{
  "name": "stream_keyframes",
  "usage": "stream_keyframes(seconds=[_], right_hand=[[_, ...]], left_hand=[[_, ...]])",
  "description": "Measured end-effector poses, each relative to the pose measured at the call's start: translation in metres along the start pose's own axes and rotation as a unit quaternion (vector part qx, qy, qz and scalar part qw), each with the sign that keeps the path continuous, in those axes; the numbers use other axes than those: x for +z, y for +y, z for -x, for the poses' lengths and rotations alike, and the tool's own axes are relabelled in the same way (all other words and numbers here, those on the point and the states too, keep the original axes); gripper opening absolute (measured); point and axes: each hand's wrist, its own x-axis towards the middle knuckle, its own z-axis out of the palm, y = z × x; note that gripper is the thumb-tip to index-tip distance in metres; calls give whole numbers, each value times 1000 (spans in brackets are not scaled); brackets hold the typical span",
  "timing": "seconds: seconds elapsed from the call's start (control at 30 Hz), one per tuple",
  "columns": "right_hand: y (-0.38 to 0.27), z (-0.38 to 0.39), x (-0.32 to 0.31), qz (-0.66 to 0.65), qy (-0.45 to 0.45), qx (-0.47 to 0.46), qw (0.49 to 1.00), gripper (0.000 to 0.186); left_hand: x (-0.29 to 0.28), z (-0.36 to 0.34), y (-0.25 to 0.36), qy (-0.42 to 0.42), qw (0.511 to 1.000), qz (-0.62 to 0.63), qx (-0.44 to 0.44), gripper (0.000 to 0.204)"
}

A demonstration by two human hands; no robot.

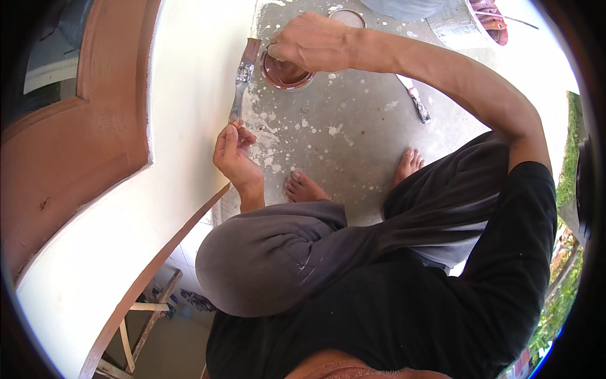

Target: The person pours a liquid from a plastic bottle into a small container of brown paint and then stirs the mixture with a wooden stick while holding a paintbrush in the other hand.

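Pinched in my left hand [237, 158] is the end of a paintbrush handle [238, 101]; the brush stands with its brown-stained bristles [252, 49] uppermost, beside the white wall. My right hand [309, 43] reaches over an open can of brown paint [286, 78], its fingers curled down at the near rim; whatever they hold is hidden. A round lid [346, 18] lies behind the can, partly covered by my arm. A paint-smeared scraper or knife [419, 105] rests on the speckled concrete floor [341, 126] to the right.
A pale bucket [454, 25] with reddish items and another container [394, 6] stand at the back. A white wall [186, 101] with brown trim and a brown-framed window [107, 145] runs along my left. A wooden frame [154, 322] is low at left. My bare feet [303, 189] are on the concrete; grass shows far right.
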Motion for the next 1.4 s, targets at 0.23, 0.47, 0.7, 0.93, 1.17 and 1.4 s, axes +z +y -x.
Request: stream_keyframes(seconds=[0.23, 0.47, 0.7, 0.93, 1.17, 1.4], right_hand=[[0, 2, -5, -27, -58, -23, 998, 9], [-4, -1, -19, -20, -83, -15, 996, 8], [-1, 3, -14, 42, -97, 5, 994, 9], [1, 0, -10, -1, -27, -23, 999, 7], [1, 3, -1, -18, -12, -40, 999, 8], [-1, 0, -13, -36, -66, -41, 996, 7]], left_hand=[[-3, -1, -4, -6, 1000, -13, 0, 19], [-3, 0, 1, -7, 1000, -1, 12, 18], [-4, -1, -2, -7, 1000, 4, 12, 17], [-4, -1, -3, -5, 1000, 1, 7, 17], [-2, 0, -2, -2, 1000, 0, 3, 18], [0, 1, -1, 0, 1000, 8, 7, 18]])
